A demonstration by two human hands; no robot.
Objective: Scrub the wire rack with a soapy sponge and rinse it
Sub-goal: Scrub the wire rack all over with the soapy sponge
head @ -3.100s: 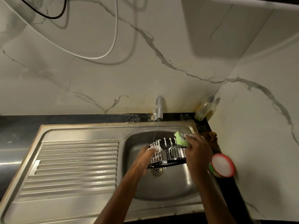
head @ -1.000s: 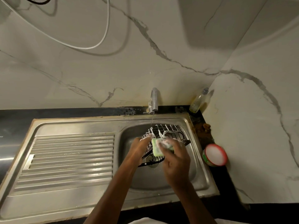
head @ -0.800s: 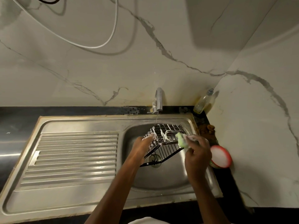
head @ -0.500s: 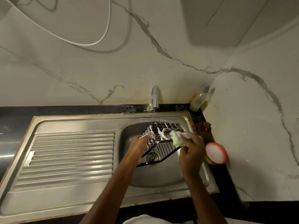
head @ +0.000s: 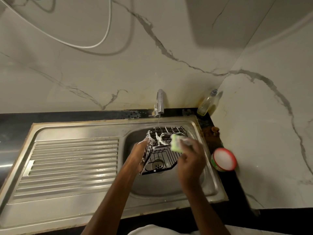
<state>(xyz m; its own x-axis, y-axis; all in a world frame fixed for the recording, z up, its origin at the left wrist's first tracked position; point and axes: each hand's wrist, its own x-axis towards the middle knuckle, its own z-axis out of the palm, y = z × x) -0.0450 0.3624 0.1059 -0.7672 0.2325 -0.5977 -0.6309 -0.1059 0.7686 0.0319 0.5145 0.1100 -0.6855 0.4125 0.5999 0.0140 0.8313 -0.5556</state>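
The wire rack (head: 163,149) is held tilted over the sink (head: 171,185) basin, streaked with white foam. The left hand (head: 141,152) grips the rack's left side. The right hand (head: 190,159) is clamped on a green sponge (head: 176,145) pressed against the rack's right side. A thin stream falls from the tap (head: 160,103) onto the rack's rear edge.

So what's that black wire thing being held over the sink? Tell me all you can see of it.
The wire rack is a small basket of thin black wire, with a grid base and low sides. It is tipped up over the sink basin, above the drain, with white soap foam streaking its upper wires. The left hand grips its left side. The right hand presses a green sponge against its right edge. A thin stream from the tap falls toward its top.
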